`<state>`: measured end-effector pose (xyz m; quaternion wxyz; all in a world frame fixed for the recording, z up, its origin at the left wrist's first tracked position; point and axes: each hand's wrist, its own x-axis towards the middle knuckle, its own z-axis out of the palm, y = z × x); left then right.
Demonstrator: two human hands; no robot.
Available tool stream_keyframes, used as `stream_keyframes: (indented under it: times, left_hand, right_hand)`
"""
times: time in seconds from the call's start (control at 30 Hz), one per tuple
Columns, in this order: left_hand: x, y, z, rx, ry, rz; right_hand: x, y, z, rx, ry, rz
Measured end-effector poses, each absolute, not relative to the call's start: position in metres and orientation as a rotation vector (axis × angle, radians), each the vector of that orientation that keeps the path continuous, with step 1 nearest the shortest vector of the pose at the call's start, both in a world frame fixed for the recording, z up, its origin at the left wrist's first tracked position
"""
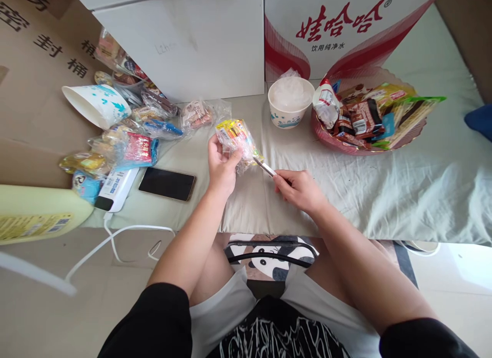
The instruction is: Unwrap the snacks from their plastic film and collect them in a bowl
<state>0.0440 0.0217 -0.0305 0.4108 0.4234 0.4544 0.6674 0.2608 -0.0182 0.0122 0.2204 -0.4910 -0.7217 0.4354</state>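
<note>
Holding a clear crinkly plastic snack bag with yellow and red printing (235, 137), your left hand (221, 165) is pinched shut around its lower edge and lifts it just above the pale cloth-covered tabletop (384, 178). Your right hand (300, 190) is closed on a thin white and silver stick-like tool (265, 168), maybe a small blade or opener, too small to tell; its tip touches the bag's bottom right corner. Step in hand, judged: opening or slitting the bag at that corner. Next move calls for a steady left grip and a short controlled pull of the tool away from your fingers.

Around: white paper bowl with blue print (290, 104) behind the bag, pink scalloped tray heaped with wrapped snacks (365, 142) to the right, black smartphone lying flat (167, 184) to the left, white power bank with cable (115, 189) beside it, tipped white paper cup with teal pattern (96, 104), loose pile of wrapped snacks (134, 137) near the cup, white and red carton with Chinese lettering (338, 30) at the back.
</note>
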Motion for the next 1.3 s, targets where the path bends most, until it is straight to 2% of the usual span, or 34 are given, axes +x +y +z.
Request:
stream_keyframes:
  times: [0.2,0.5,0.73,0.87,1.07,1.17,1.3]
  left_hand:
    - [0.030,0.027,-0.026,0.872,1.186,1.684]
    - [0.048,0.018,-0.032,1.234,1.164,1.622]
    - [0.039,0.021,-0.025,0.942,1.118,1.687]
    - [0.035,0.023,-0.026,0.889,1.137,1.679]
    - [0.050,0.014,-0.031,1.212,1.244,1.508]
    - [0.053,0.011,-0.028,1.318,1.318,1.440]
    - [0.052,0.009,-0.021,1.354,1.302,1.271]
  right_hand:
    - [0.267,-0.016,0.012,-1.435,-1.827,1.100]
    - [0.255,-0.020,0.008,-1.330,-1.878,1.087]
    - [0.257,-0.019,0.006,-1.344,-2.002,0.962]
    - [0.268,-0.014,0.002,-1.530,-1.885,0.705]
    - [0.278,-0.003,-0.011,-1.801,-1.844,0.243]
    - [0.277,-0.005,-0.011,-1.650,-1.873,0.198]
    - [0.270,-0.010,-0.008,-1.184,-2.030,0.483]
